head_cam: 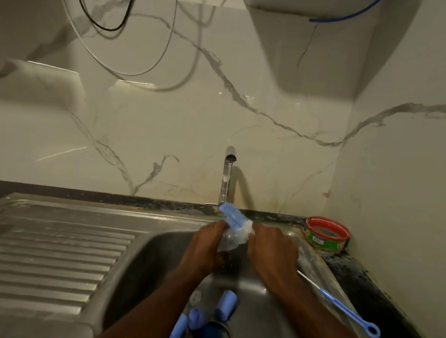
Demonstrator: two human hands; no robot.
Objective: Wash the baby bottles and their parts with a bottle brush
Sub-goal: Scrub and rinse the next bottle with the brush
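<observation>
Blue parts (225,305) crowding basin (152,257) floor

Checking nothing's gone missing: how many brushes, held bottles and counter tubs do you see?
Brushes: 2, the bottle brush and the thin blue brush
Bottles held: 1, the clear bottle in the left hand
Tubs: 1, the red-rimmed tub
Total: 4

Two bare forearms show, without sleeves up to the bottom edge of the view. The left hand (208,245) and the right hand (272,249) wear no gloves. No ring, watch or band can be made out on either wrist; the picture is dim and slightly blurred
</observation>
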